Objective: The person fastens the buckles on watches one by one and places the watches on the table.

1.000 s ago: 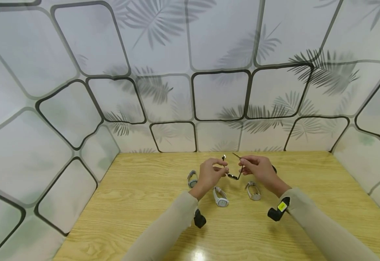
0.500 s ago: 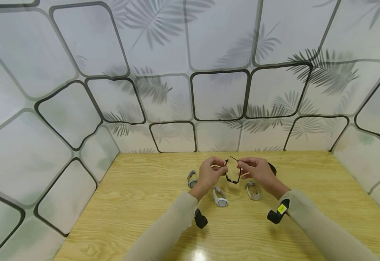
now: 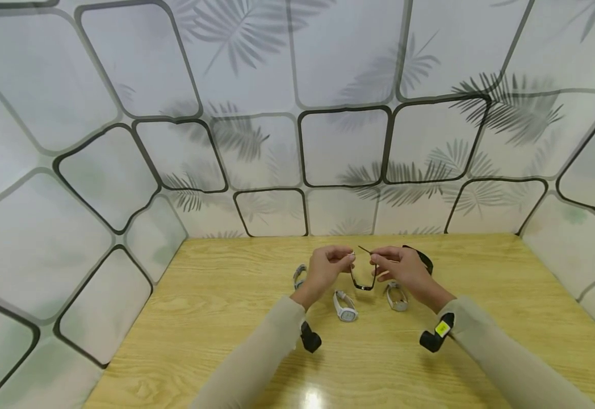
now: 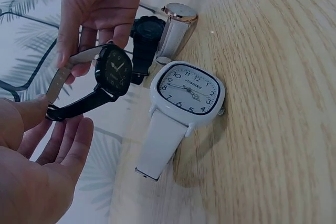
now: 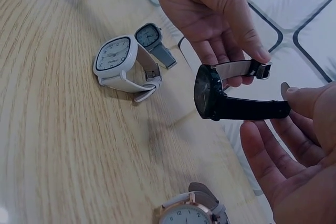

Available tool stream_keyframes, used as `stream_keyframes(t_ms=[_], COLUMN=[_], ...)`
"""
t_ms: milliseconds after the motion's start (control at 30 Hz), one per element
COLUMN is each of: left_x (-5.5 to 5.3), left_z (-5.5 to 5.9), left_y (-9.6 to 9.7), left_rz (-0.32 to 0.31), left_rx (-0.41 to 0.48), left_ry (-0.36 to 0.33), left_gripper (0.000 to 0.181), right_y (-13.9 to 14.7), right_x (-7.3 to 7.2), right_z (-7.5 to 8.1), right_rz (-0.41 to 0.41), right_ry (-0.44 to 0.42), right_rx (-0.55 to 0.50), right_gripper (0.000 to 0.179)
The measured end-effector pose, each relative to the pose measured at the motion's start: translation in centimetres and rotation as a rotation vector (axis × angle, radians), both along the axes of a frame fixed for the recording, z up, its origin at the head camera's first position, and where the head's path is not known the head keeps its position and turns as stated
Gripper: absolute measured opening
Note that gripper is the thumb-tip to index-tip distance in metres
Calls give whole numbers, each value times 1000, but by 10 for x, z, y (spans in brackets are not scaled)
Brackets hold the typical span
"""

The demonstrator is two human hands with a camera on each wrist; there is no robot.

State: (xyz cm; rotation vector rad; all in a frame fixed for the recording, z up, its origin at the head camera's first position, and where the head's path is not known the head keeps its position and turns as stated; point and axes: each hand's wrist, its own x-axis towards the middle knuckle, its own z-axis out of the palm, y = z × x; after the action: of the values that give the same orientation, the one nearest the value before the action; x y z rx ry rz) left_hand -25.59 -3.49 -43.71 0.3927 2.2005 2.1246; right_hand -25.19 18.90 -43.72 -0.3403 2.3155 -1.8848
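Note:
A black wristwatch (image 3: 363, 287) with a round dark dial hangs above the table, its unbuckled strap in a U and its face lowest. My left hand (image 3: 325, 269) pinches the buckle end (image 5: 261, 70) between thumb and fingers. Opposite, my right hand (image 3: 405, 268) pinches the other strap end (image 5: 281, 109). Below the hands lies a white square-dial watch (image 4: 189, 88). A rose-gold watch with a pale strap (image 5: 186, 214) stands on the table below my right hand. Beside my left wrist is a grey-blue watch (image 5: 149, 35), partly hidden in the head view.
A second black watch (image 4: 147, 31) lies behind my right hand, partly covered by it in the head view. The wood-grain table (image 3: 200, 318) ends at a patterned fabric wall (image 3: 346, 213) at the back and sides. Black wrist cameras (image 3: 432, 339) hang below both cuffs.
The held watch's face has dropped slightly toward the table and its strap spreads as a clearer U. My left hand has shifted its pinch at the buckle end; the right hand stays nearly in place.

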Motion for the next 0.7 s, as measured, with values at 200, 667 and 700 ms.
stream_keyframes(t_ms=[200, 667, 700], left_x=[-1, 1, 1], left_z=[-3, 3, 3], left_y=[-3, -8, -8], left_rz=[13, 38, 40], left_rx=[-8, -45, -34], left_ry=[-49, -145, -147], left_gripper=[24, 29, 28], right_y=[0, 4, 4], right_x=[0, 1, 1], right_z=[-1, -1, 0], right_rz=[2, 46, 53], right_ry=[11, 9, 11], right_rx=[17, 63, 70], right_gripper=[45, 42, 42])
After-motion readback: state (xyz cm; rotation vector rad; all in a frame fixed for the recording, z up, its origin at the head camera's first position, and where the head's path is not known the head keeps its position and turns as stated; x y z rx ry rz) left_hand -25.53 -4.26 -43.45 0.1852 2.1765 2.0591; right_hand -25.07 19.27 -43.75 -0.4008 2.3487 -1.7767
